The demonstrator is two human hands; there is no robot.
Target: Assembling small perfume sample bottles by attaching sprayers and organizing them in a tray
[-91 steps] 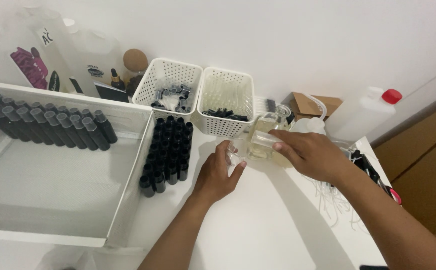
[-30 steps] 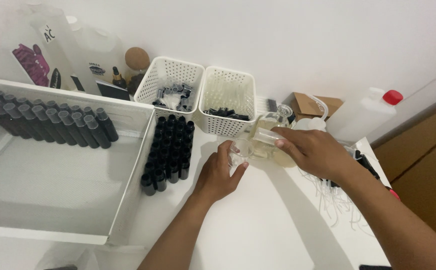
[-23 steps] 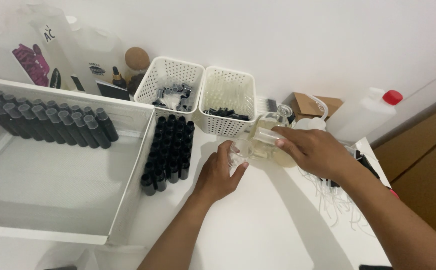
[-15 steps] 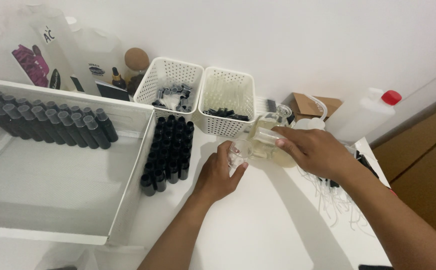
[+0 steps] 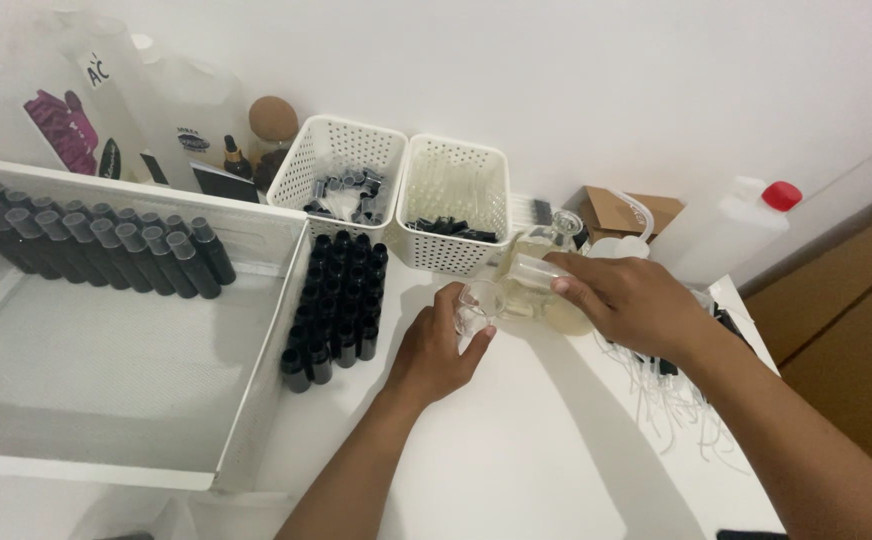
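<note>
The left hand (image 5: 434, 352) has its grip curled closed around a small clear glass cup (image 5: 478, 303), held upright just above the white bench (image 5: 516, 450). The right hand (image 5: 628, 302) is wrapped shut around a clear glass flask of pale yellow liquid (image 5: 546, 290), tipped so its mouth meets the cup's rim (whether liquid is flowing cannot be told).

Just left of the cup stands a tight block of small black cylindrical bottles (image 5: 341, 300), upright on the bench. Behind the hands sit two white perforated plastic baskets: the left basket (image 5: 341, 165) holds dark caps and a clear bag, the right basket (image 5: 456, 195) holds small black parts along its bottom. Further left lies a large white shallow tray (image 5: 106, 400) with a row of dark capped bottles (image 5: 96, 245) resting against its far wall. To the right, a translucent plastic jug with a red cap (image 5: 731, 225) stands near a brown cardboard box (image 5: 621, 210), and thin white strands (image 5: 671, 405) trail over the bench.
</note>
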